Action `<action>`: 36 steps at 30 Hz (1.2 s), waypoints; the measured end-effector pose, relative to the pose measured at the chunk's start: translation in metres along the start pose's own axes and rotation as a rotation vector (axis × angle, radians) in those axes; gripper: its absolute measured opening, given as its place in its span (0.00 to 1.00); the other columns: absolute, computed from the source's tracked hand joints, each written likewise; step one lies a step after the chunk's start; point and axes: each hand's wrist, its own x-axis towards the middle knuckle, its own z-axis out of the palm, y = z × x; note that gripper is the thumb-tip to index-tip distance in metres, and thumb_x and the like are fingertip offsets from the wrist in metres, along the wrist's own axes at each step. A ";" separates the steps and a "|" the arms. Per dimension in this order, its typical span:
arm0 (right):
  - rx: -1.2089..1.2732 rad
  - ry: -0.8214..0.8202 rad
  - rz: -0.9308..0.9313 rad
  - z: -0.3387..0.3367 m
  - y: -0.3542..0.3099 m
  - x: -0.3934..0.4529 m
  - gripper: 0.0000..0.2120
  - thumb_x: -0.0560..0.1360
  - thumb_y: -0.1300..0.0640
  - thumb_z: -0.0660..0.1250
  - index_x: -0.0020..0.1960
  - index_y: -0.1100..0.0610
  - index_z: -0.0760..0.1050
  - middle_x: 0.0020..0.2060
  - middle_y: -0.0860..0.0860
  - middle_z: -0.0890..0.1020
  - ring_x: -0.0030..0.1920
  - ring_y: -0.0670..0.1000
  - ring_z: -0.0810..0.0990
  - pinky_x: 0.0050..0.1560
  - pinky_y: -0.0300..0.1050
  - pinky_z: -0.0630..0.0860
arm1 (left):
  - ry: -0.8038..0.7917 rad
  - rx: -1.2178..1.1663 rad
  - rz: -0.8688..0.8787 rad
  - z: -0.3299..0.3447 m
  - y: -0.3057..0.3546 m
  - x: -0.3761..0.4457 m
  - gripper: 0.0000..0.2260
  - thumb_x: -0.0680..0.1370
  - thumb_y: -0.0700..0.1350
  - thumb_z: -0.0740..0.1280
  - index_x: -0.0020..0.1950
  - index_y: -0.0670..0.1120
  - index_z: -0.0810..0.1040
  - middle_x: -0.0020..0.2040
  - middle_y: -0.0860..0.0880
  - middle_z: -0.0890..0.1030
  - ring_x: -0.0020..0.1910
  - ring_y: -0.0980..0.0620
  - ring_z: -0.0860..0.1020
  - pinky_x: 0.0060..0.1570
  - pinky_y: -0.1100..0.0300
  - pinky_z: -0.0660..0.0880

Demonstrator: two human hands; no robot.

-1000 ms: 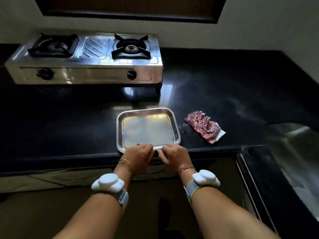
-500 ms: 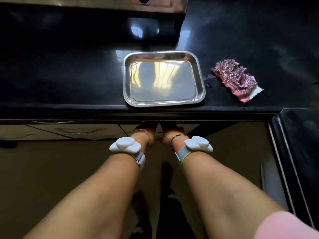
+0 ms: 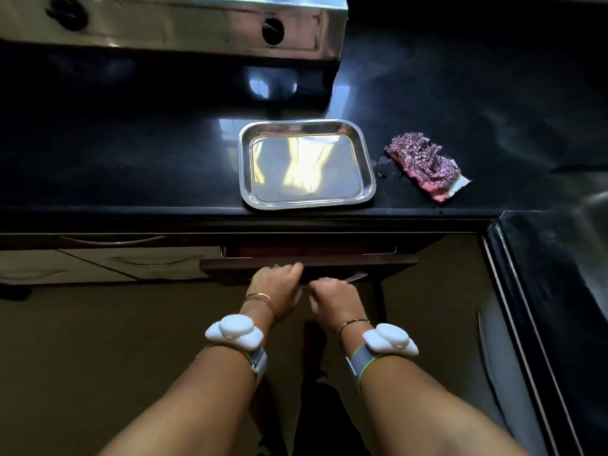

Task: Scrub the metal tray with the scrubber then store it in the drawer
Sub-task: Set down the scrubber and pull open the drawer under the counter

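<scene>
— Polished steel is seen first: the metal tray [image 3: 306, 164] is laid flat on the black bench [image 3: 131, 153], close to its front edge, and light is mirrored in its bare bottom.

— And what is found beside it?

— The scrubber [image 3: 424, 166], a pink and purple tangle with a white corner, is set down just to the right of the tray, apart from it. A few drops of water are seen on the bench between the two. Neither thing is touched by a hand.

— Where are the hands placed?

— Both are held lower, under the bench edge, at the drawer [image 3: 306, 260]. The drawer is drawn out a little way, so that a narrow dark slot with a reddish inside is shown below the bench. The left hand [image 3: 274, 287] is curled at the drawer's front edge, with its fingers [image 3: 291, 268] clenched over the top of it. The right hand [image 3: 332, 299] is closed just beside it, with its fingers bent around the metal handle [image 3: 357, 277], the end of which is seen past the knuckles.

— What is worn on the arms?

— A white tracker is strapped to each wrist, and a thin bangle is worn above each.

— And farther out?

— A steel stove [image 3: 184, 24] with two black knobs is stood at the back of the bench, well behind the tray. Closed drawer fronts with curved handles are seen to the left, and a steel sink [image 3: 592, 245] is partly shown at the far right.
</scene>
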 end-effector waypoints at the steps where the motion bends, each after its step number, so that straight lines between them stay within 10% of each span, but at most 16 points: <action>1: -0.022 0.169 -0.046 -0.008 -0.006 -0.007 0.05 0.67 0.55 0.68 0.41 0.56 0.77 0.38 0.54 0.82 0.38 0.59 0.83 0.32 0.46 0.78 | 0.124 0.044 0.039 -0.001 0.001 -0.009 0.18 0.70 0.49 0.63 0.56 0.43 0.79 0.45 0.46 0.83 0.39 0.44 0.83 0.37 0.56 0.77; 5: 0.010 0.209 0.117 -0.036 -0.021 -0.002 0.08 0.69 0.57 0.67 0.48 0.57 0.78 0.44 0.55 0.82 0.47 0.59 0.80 0.46 0.51 0.76 | 0.255 0.012 -0.083 -0.005 0.009 -0.025 0.11 0.69 0.49 0.66 0.47 0.45 0.80 0.40 0.46 0.81 0.39 0.43 0.79 0.36 0.53 0.75; 10: 0.052 -0.197 0.409 -0.044 -0.029 -0.007 0.21 0.79 0.49 0.55 0.56 0.60 0.80 0.56 0.59 0.82 0.59 0.61 0.79 0.58 0.51 0.74 | -0.300 -0.231 -0.388 -0.013 0.011 -0.017 0.22 0.81 0.54 0.52 0.60 0.44 0.80 0.59 0.41 0.81 0.61 0.40 0.77 0.61 0.51 0.71; 16: -0.002 -0.401 0.459 -0.047 -0.029 -0.008 0.21 0.77 0.45 0.60 0.62 0.57 0.76 0.62 0.56 0.79 0.62 0.59 0.78 0.57 0.48 0.75 | -0.659 -0.155 -0.373 -0.031 0.013 -0.006 0.21 0.79 0.51 0.56 0.66 0.42 0.76 0.66 0.41 0.77 0.63 0.43 0.77 0.60 0.53 0.73; 23: 0.042 -0.825 0.403 -0.026 -0.019 -0.017 0.22 0.75 0.41 0.64 0.58 0.58 0.80 0.55 0.54 0.83 0.53 0.53 0.81 0.53 0.44 0.75 | -1.081 -0.325 -0.279 -0.010 0.014 -0.019 0.20 0.82 0.53 0.56 0.63 0.42 0.79 0.57 0.43 0.82 0.43 0.47 0.77 0.37 0.61 0.72; 27: 0.045 -0.589 0.371 -0.038 -0.014 -0.017 0.23 0.73 0.37 0.63 0.52 0.55 0.82 0.53 0.53 0.84 0.53 0.56 0.82 0.54 0.47 0.77 | -0.653 -0.255 -0.254 -0.026 0.001 -0.013 0.23 0.80 0.59 0.56 0.60 0.44 0.80 0.59 0.42 0.81 0.58 0.43 0.78 0.56 0.54 0.74; 32: 0.072 0.124 0.258 -0.103 -0.008 0.016 0.21 0.76 0.38 0.60 0.43 0.55 0.80 0.44 0.56 0.85 0.48 0.60 0.83 0.43 0.47 0.75 | 0.105 -0.399 -0.203 -0.086 -0.013 0.014 0.19 0.79 0.59 0.58 0.42 0.46 0.78 0.44 0.43 0.83 0.47 0.41 0.80 0.41 0.54 0.72; 36: 0.171 0.359 0.258 -0.141 0.010 0.066 0.10 0.75 0.49 0.65 0.51 0.55 0.75 0.52 0.56 0.79 0.54 0.61 0.77 0.47 0.51 0.75 | 0.439 -0.358 -0.383 -0.123 -0.022 0.054 0.11 0.78 0.52 0.61 0.52 0.45 0.73 0.51 0.44 0.79 0.52 0.40 0.76 0.46 0.51 0.72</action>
